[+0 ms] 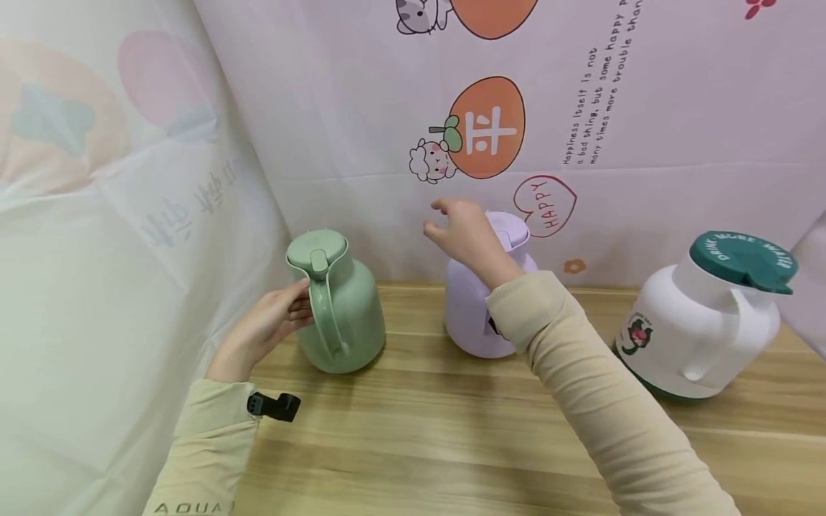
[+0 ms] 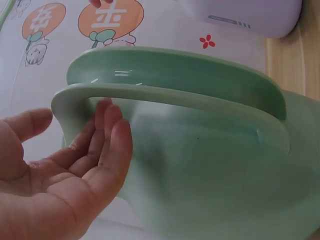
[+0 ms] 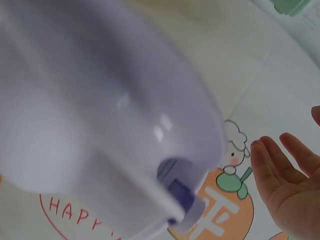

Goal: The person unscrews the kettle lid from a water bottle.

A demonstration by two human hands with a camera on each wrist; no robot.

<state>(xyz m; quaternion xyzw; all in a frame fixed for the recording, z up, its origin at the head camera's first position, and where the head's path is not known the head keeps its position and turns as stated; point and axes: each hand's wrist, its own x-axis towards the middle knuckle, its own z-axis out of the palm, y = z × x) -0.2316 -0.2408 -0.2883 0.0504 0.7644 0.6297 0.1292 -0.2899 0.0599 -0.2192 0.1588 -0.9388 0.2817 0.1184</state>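
A green thermos jug stands at the left on the wooden table, its handle facing my left hand. The fingers of that hand reach into the handle's loop, loosely bent and not closed round it, with the thumb tip right by the handle's outer side. My right hand is raised in front of a lilac thermos jug and covers part of it in the head view. Nothing is in that hand; its fingers are apart from the jug in the right wrist view.
A white thermos jug with a dark green lid stands at the right. Behind the jugs hangs a printed white cloth, and another sheet covers the left side. Wooden tabletop lies in front of the jugs.
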